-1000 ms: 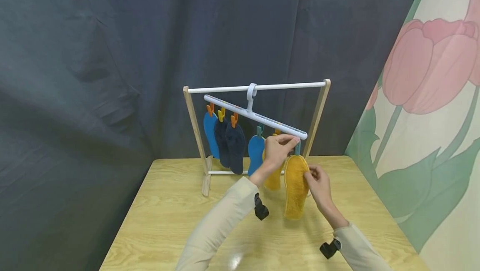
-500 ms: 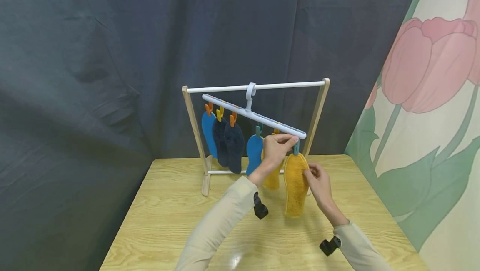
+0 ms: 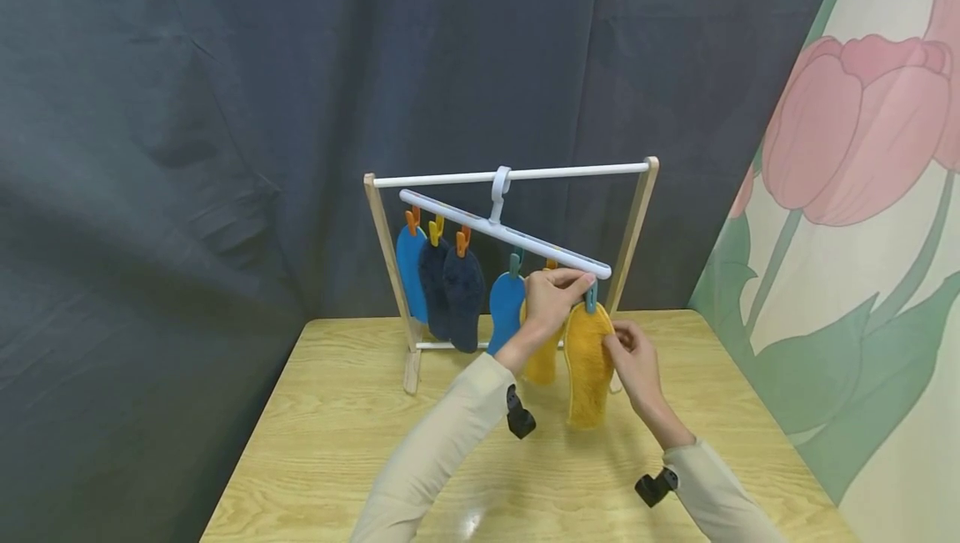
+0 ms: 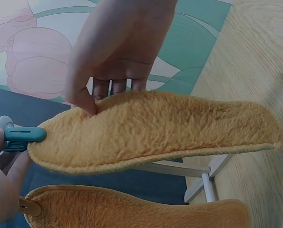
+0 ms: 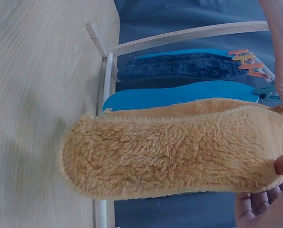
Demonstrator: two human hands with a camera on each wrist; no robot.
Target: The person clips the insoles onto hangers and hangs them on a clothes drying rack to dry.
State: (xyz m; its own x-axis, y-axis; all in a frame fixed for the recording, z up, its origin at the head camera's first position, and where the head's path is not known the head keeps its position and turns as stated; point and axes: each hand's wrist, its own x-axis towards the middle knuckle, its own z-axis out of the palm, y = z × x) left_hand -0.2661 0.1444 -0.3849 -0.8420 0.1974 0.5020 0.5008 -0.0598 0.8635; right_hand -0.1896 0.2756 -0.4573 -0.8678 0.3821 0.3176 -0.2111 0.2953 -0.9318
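A fuzzy yellow insole [image 3: 587, 368] hangs from a teal clothespin [image 4: 24, 134] at the low right end of the white hanger [image 3: 517, 236]. My left hand [image 3: 549, 303] pinches that clothespin just under the bar. With thumb and fingers, my right hand [image 3: 637, 364] holds the insole's right edge near its top; the thumb lies on the fuzzy face in the right wrist view. Behind it, partly covered by my left hand, hangs a second yellow insole [image 4: 141, 206]. A blue insole [image 3: 507, 309] is clipped to the left of that one.
Two dark navy insoles [image 3: 463, 297] and another blue insole [image 3: 411, 268] hang from orange and yellow clothespins on the hanger's raised left side. The hanger hooks over the white rail of a wooden rack [image 3: 641, 226]. Beneath is a wood-grain table [image 3: 337, 443]; a dark curtain [image 3: 225, 109] backs it.
The hanger's left end has swung slightly left, and the insoles clipped there moved with it. The front yellow insole has risen a little. Both hands keep their holds, nearly still.
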